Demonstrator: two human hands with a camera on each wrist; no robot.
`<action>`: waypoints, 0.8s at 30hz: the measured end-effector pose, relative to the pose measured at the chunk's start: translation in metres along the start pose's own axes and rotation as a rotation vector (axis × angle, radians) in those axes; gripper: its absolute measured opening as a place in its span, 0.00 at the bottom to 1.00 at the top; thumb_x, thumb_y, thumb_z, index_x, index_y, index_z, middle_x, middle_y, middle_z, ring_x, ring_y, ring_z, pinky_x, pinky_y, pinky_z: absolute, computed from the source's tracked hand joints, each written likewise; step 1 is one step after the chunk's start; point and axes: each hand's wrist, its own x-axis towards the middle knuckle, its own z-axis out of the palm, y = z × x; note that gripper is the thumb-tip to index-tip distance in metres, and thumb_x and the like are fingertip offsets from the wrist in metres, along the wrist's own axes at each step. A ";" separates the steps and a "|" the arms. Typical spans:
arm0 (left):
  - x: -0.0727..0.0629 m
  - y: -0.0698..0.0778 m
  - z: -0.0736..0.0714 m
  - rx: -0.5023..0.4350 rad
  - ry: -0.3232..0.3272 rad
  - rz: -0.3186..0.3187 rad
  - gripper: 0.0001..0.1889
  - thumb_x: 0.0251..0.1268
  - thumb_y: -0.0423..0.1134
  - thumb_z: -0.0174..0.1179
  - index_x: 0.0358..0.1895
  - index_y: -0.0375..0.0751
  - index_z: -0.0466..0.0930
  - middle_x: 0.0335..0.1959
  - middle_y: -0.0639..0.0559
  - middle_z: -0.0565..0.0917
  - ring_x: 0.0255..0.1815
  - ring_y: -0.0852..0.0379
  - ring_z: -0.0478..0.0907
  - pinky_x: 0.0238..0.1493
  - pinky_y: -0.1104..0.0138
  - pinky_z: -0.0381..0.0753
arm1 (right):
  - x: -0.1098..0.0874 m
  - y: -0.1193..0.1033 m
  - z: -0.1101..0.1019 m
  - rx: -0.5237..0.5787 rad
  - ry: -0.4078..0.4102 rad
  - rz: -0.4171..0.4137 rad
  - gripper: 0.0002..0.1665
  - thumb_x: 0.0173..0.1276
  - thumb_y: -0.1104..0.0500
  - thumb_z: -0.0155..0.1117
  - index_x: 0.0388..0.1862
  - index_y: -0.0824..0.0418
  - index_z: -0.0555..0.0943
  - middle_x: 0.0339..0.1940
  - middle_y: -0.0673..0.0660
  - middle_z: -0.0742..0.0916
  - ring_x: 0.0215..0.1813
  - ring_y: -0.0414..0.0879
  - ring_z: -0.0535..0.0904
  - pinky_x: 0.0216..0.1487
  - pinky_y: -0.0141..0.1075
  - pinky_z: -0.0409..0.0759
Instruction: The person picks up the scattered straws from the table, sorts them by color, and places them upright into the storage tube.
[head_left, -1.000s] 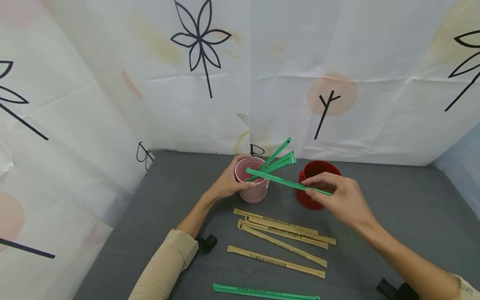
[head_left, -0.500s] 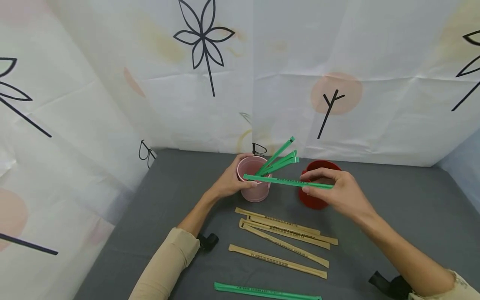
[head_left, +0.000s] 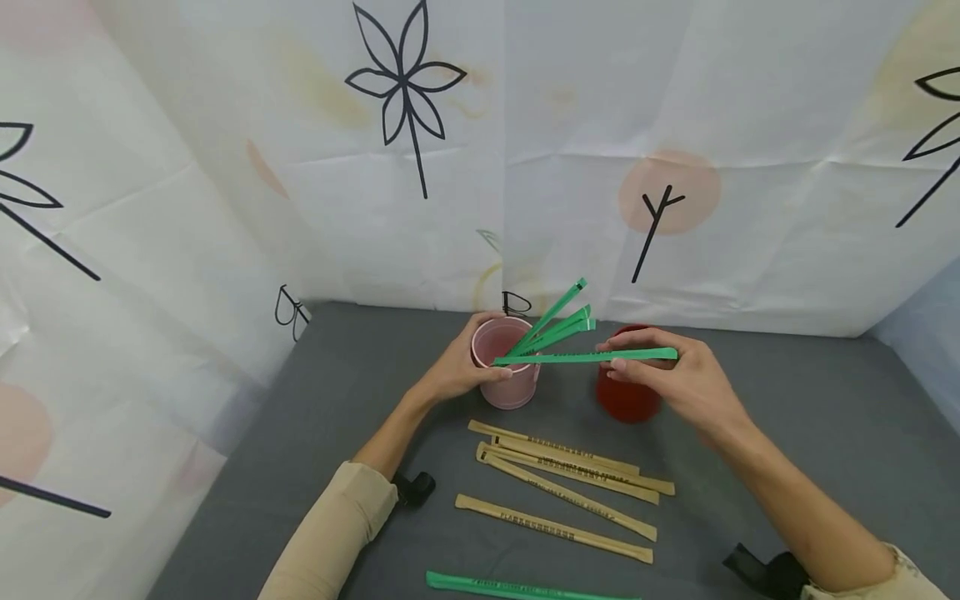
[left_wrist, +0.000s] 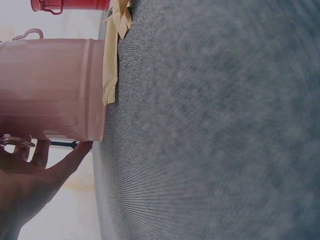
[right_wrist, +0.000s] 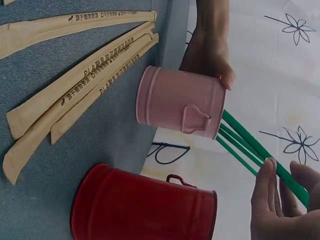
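One bucket is pink, another bucket red. Green packets and tan packets bear dark print. The white backdrop bears black floral outlines.

Creased white backdrop, black line-drawn flower, peach circle, grey tabletop, bluish side panel at right, perhaps cloth

A pink ribbed bucket with small looped side handles stands upright in the left-hand grip. Several slim green packets lean inside the bucket, tops jutting past its right rim. Another green packet, nearly level, is pinched in the right-hand grip right of the bucket, its far end at the bucket's mouth.
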 end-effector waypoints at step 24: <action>-0.001 -0.001 0.000 0.002 0.017 -0.006 0.46 0.54 0.36 0.74 0.74 0.46 0.55 0.67 0.39 0.69 0.65 0.39 0.71 0.57 0.43 0.76 | 0.035 0.011 0.036 0.096 0.158 -0.120 0.17 0.67 0.59 0.70 0.51 0.68 0.83 0.40 0.58 0.89 0.41 0.41 0.86 0.45 0.33 0.84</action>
